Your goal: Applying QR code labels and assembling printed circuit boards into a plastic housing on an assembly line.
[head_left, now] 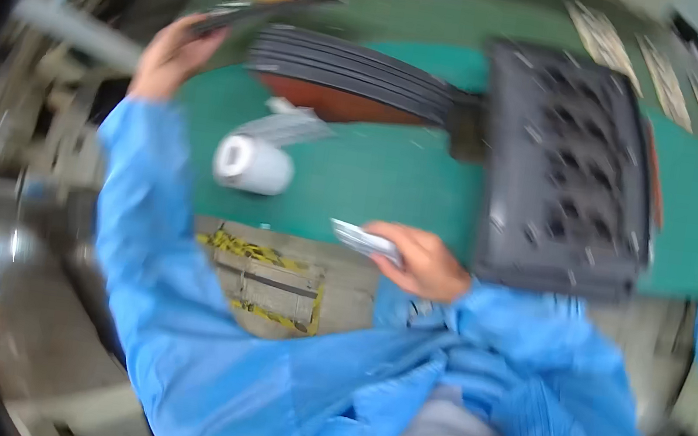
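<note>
My left hand (178, 56) is raised at the far left of the table, its fingers closed on the near end of a thin, dark, flat piece (257, 14). That piece is seen nearly edge-on and is blurred; something yellow-orange shows along its top. Low over the table's front edge, my right hand (424, 263) pinches a small whitish, flat piece (364, 239) between thumb and fingers. A white roll (263, 167), perhaps of labels, lies on its side between my arms. Behind it, a pale loose strip (286, 129) rests on the green table.
A stack of black trays (355, 73) over a brown-red layer stands at the back middle. On the right is a larger stack of black trays with round hollows (568, 159). The green tabletop (372, 173) stretches beneath; yellow-black floor tape (261, 251) shows below its front edge.
</note>
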The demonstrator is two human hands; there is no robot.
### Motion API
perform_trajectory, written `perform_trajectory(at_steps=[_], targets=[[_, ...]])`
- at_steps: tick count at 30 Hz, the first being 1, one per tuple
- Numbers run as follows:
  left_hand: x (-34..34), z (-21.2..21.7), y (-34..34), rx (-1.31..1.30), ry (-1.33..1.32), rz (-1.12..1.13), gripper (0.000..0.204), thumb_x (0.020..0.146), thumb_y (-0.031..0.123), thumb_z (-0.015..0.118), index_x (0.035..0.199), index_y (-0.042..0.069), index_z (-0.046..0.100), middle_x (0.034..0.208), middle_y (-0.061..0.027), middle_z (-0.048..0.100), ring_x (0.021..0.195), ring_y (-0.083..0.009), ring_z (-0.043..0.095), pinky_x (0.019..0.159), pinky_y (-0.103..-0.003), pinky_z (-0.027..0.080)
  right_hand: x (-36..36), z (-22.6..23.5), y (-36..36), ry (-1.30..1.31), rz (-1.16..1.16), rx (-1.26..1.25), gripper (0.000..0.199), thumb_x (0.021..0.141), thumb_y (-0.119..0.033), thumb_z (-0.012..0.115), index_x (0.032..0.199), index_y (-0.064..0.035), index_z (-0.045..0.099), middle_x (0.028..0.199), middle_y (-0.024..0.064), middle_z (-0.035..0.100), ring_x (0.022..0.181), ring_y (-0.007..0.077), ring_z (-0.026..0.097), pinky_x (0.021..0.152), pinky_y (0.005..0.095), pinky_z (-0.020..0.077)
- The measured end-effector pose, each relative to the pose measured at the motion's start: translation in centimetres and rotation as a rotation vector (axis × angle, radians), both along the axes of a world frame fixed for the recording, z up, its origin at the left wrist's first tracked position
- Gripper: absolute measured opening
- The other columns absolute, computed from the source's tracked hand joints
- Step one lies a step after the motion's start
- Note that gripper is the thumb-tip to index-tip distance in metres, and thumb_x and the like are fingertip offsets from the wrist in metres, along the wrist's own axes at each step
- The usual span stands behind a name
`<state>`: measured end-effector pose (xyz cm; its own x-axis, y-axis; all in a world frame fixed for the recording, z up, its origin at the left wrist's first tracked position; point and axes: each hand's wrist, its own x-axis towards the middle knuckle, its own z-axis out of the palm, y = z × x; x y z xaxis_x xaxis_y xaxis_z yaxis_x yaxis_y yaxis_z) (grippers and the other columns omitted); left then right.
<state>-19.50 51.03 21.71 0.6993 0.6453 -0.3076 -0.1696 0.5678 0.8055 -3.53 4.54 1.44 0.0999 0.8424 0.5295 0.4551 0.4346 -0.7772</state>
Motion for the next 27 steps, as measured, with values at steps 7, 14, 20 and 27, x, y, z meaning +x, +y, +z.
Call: perform_trajectory(at_steps=[7,14,20,27], targets=[[1.8,2.8,-24.1,0.101,-0.112,0.128,0.019,0.091,0.003,0.064,0.106,-0.008,0.062,0.105,-0.0198,0.069,0.101,-0.0282,0.067,0.096,-0.038,0.054,0.0,4.5,-4.9,-0.091,0.219,0.299,0.040,0.084,-0.006,0.069,0.121,0.0040,0.059,0.090,0.0159,0.066,0.072,0.0252,0.065,0.063,0.0353,0.0541],[8.5,0.4,-38.0,0.194,-0.090,-0.290,0.030,0.093,0.017,0.063,0.117,-0.001,0.061,0.109,-0.0100,0.069,0.097,-0.0166,0.068,0.090,-0.033,0.055,3.1,10.6,-10.7,-0.062,0.283,0.439,0.032,0.086,-0.005,0.067,0.115,0.0075,0.059,0.088,0.0207,0.066,0.064,0.0268,0.064,0.052,0.0338,0.0520],[11.1,-3.7,-40.5,0.331,0.019,-0.389,0.042,0.091,0.009,0.066,0.129,-0.005,0.055,0.117,-0.0099,0.067,0.098,-0.0139,0.066,0.086,-0.028,0.054,5.0,13.0,-15.0,0.181,0.089,0.157,0.046,0.081,-0.002,0.077,0.121,0.0029,0.054,0.085,0.0200,0.067,0.065,0.0268,0.066,0.054,0.0362,0.0525],[11.2,-4.4,-37.1,1.033,0.714,-0.864,0.035,0.080,0.026,0.082,0.080,-0.005,0.065,0.061,-0.0036,0.060,0.052,-0.0065,0.049,0.047,-0.027,0.036,9.9,16.7,-17.0,0.394,-0.156,-0.068,0.039,0.069,0.001,0.088,0.101,0.0048,0.066,0.079,0.0144,0.071,0.066,0.0215,0.069,0.060,0.0282,0.0515]])
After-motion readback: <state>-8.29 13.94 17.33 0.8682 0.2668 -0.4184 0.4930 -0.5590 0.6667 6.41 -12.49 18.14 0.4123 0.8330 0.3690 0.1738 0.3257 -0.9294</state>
